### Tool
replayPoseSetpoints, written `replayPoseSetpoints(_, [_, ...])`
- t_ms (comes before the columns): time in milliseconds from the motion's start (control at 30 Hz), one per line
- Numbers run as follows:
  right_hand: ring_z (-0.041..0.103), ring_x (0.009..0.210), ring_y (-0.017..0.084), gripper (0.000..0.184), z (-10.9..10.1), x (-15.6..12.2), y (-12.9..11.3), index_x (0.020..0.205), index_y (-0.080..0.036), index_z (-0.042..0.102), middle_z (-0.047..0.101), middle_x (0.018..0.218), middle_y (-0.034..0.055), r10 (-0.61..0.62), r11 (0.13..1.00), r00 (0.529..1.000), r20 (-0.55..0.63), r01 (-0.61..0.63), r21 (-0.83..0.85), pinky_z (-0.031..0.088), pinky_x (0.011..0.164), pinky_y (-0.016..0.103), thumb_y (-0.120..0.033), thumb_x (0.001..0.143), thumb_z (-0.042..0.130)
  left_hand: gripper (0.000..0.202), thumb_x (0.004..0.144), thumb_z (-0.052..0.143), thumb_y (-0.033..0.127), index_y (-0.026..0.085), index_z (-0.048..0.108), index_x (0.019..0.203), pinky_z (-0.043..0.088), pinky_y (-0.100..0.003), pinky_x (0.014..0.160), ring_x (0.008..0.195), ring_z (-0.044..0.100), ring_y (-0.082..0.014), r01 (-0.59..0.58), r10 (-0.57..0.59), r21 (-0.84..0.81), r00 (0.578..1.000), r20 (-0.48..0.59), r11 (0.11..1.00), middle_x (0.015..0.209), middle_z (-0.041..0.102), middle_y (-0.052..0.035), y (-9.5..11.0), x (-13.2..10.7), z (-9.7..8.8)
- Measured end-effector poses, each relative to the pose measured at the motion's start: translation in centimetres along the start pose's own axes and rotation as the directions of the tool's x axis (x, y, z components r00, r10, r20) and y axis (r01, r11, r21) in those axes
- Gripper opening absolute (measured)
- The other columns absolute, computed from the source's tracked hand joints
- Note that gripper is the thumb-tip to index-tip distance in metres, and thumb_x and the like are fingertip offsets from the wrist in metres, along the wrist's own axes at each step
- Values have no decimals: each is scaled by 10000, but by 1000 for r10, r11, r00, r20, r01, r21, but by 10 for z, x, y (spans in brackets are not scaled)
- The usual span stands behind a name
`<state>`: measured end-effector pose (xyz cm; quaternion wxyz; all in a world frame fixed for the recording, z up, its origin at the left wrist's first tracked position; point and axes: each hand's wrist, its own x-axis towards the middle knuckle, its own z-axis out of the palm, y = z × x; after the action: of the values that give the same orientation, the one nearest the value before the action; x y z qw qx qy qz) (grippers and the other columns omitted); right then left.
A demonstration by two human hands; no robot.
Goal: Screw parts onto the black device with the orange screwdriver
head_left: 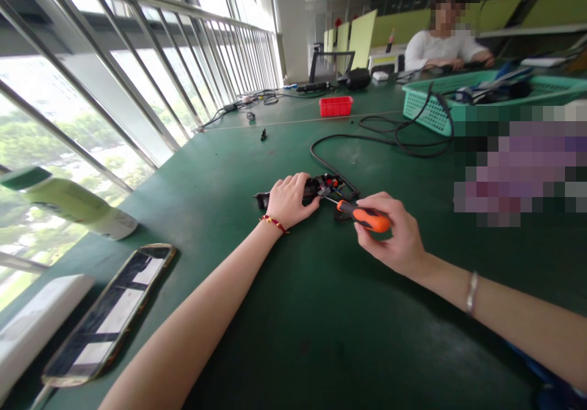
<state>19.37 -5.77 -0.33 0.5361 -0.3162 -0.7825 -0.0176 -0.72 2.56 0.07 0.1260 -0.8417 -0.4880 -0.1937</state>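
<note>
The right hand's fingers are closed around the handle of an orange-and-black screwdriver, the thumb below and the fingers above; the right hand points inward. The metal shaft runs left to the opened section of a black device, ending just beside the left thumb; whether the tip is seated cannot be told. The left hand lies over the middle of the device, fingers across its top and thumb along the near side, holding it against the green table. The device lies at the centre of the table, with coloured wires and red parts exposed at its right end.

A red-and-yellow bracelet circles the left wrist; a silver bangle circles the right. A black cord runs from the device's right end, looping toward a green basket, which holds dark items. Beyond the device lie a small black part and a red tray.

To the left, a phone lies between a white box and the left forearm; a green-capped bottle tilts near the metal railing. A person in white sits across the table.
</note>
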Motion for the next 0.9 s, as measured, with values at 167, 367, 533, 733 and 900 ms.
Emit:
replayPoseSetpoints(167, [634, 646, 147, 273, -1, -1, -1, 988, -244, 516, 659, 807, 1, 25, 996, 997, 77, -18, -82, 515, 596, 269, -207, 735, 611, 410, 798, 478, 456, 171, 469, 1093, 398, -353, 777, 937, 564, -237, -3, 3, 1, 1000, 1, 1000, 1020, 616, -77, 0, 0, 0])
replayPoseSetpoints(367, [628, 726, 160, 328, -1, 1, -1, 1039, -241, 492, 633, 877, 26, 56, 998, 998, -8, -56, -17, 521, 636, 286, -177, 736, 600, 415, 799, 479, 461, 169, 472, 1093, 399, -354, 770, 933, 565, -237, -5, 5, 3, 1000, -5, 1000, 1017, 619, -73, 0, 0, 0])
replayPoseSetpoints(533, [631, 690, 157, 313, -1, 0, 0, 1019, -242, 512, 644, 841, 15, 21, 999, 999, 45, -19, -43, 518, 619, 282, -189, 726, 607, 410, 796, 486, 453, 175, 470, 1095, 398, -351, 780, 940, 564, -240, 7, -7, 7, 1000, -4, 1000, 1016, 623, -77, 0, 0, 0])
replayPoseSetpoints(733, [634, 690, 153, 286, 0, 0, -1, 1011, -244, 508, 638, 835, 12, 94, 995, 995, 13, -94, -29, 523, 617, 274, -200, 744, 600, 411, 794, 490, 455, 173, 471, 1092, 398, -352, 772, 928, 567, -239, -4, 4, 9, 1000, -20, 1000, 1010, 624, -74, 0, -1, 1])
replayPoseSetpoints(900, [632, 780, 176, 355, 1, 0, 0, 1073, -236, 480, 613, 887, 35, 64, 998, 997, -36, -64, 6, 529, 680, 301, -180, 742, 594, 416, 794, 489, 455, 165, 473, 1092, 401, -351, 763, 921, 569, -234, -17, 18, 10, 1000, -25, 1000, 1003, 625, -66, -1, -1, 1])
